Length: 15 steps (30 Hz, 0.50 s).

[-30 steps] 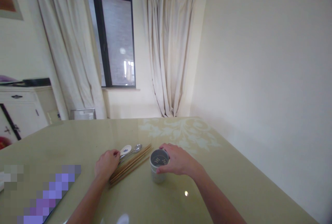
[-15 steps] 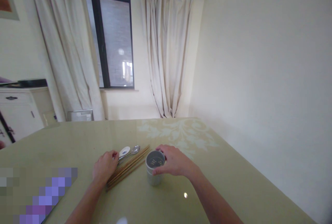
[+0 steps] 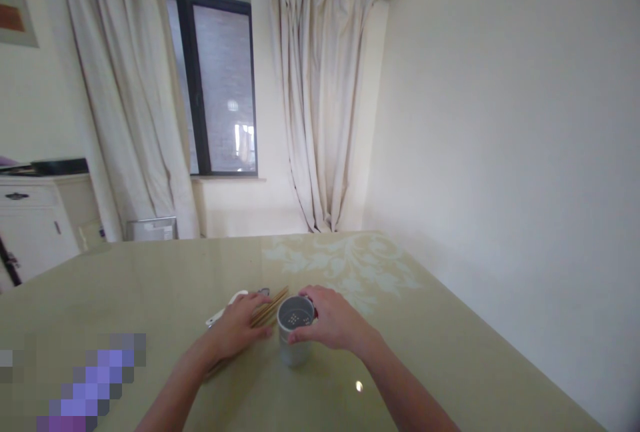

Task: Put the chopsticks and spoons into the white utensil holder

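Note:
A grey cylindrical utensil holder (image 3: 293, 353) with small holes in its floor stands upright on the table, nothing inside it. Around its right side and rim curl the thumb and fingers of my right hand (image 3: 336, 323). My left hand (image 3: 234, 329) lies over a bundle of wooden chopsticks (image 3: 269, 311), thumb and fingers apart on either side. Its palm hides the middle of the bundle. Just beyond that hand are a white spoon (image 3: 216, 318) and a metal spoon (image 3: 264, 292), both partly covered.
The greenish table (image 3: 450, 359) has a pale floral pattern (image 3: 345, 255) at its far end. A wall (image 3: 510, 152) runs along the right side. Behind the table are curtains (image 3: 325, 85) and a window (image 3: 225, 85). A blurred-out patch (image 3: 90, 385) covers the lower left.
My left hand has moved right from beside the spoons onto the chopsticks, and its fingers have spread. My right hand stays on the utensil holder.

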{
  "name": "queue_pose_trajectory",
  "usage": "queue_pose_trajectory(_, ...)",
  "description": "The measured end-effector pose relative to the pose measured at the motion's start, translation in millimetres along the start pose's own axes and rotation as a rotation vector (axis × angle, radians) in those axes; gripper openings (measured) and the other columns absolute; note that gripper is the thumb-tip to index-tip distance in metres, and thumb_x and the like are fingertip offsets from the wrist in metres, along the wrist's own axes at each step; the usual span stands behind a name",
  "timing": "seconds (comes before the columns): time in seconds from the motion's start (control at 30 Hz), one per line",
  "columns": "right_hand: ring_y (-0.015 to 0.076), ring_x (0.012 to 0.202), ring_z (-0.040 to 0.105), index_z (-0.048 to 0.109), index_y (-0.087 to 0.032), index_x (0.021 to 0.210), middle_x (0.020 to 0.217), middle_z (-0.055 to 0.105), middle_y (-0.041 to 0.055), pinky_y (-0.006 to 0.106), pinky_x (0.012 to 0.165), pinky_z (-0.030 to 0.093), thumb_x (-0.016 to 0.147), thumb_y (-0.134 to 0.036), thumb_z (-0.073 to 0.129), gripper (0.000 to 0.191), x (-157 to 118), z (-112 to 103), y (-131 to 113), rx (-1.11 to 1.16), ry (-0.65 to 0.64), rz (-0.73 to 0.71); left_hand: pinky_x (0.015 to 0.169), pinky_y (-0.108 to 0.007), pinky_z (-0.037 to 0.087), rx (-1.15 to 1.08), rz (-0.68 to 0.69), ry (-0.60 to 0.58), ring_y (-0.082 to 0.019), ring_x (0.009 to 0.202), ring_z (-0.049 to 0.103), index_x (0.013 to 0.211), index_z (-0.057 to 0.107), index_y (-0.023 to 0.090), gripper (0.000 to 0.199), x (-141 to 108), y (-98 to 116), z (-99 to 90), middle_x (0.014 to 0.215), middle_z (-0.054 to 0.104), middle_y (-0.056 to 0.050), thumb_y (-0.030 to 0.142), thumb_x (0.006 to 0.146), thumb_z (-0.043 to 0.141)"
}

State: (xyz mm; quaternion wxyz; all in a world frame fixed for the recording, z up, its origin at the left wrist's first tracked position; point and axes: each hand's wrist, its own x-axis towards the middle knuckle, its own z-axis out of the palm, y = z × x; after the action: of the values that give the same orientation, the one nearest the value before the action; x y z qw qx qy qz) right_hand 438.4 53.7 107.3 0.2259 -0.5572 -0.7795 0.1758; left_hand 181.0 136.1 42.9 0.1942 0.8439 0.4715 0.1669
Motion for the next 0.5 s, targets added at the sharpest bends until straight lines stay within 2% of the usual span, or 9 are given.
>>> queue_pose_trajectory(0.07,0.0279,0.099,0.069,0.073,-0.022,0.116,0.110,0.075,0.0074,0.032,0.079,0.047,0.065,-0.066,0.090,0.069,0,1,1,-0.005,0.004,0.001,0.120,-0.047,0.035,0.051,-0.016,-0.056,-0.036,0.142,0.049,0.139,0.067,0.033,0.070,-2,8,2.3,0.151,0.062,-0.007,0.037,0.069,0.078)
queue_pose_trajectory(0.13,0.0284,0.101,0.069,0.072,-0.023,0.118,0.112,0.075,0.0076,0.033,0.081,0.047,0.065,-0.067,0.090,0.071,0,2,2,-0.006,0.003,-0.001,0.120,-0.050,0.033,0.096,-0.038,-0.072,-0.037,0.144,0.047,0.138,0.067,0.036,0.071,-3,12,5.2,0.152,0.060,-0.005,0.031,0.068,0.076)
queue_pose_trajectory(0.3,0.0293,0.102,0.069,0.072,-0.022,0.121,0.114,0.075,0.0085,0.034,0.082,0.047,0.065,-0.066,0.091,0.073,-1,0,2,-0.007,0.005,0.024,0.118,-0.048,0.035,0.177,-0.050,-0.076,-0.035,0.140,0.049,0.133,0.070,0.035,0.061,-1,9,9.1,0.147,0.063,-0.004,0.023,0.074,0.067)
queue_pose_trajectory(0.5,0.0303,0.103,0.069,0.071,-0.022,0.118,0.114,0.075,0.0090,0.034,0.081,0.046,0.062,-0.062,0.094,0.073,-1,-5,4,-0.048,0.004,0.075,0.116,-0.044,0.036,0.261,-0.067,-0.092,-0.032,0.138,0.050,0.134,0.068,0.031,0.055,0,2,8.2,0.147,0.063,-0.006,0.023,0.080,0.065)
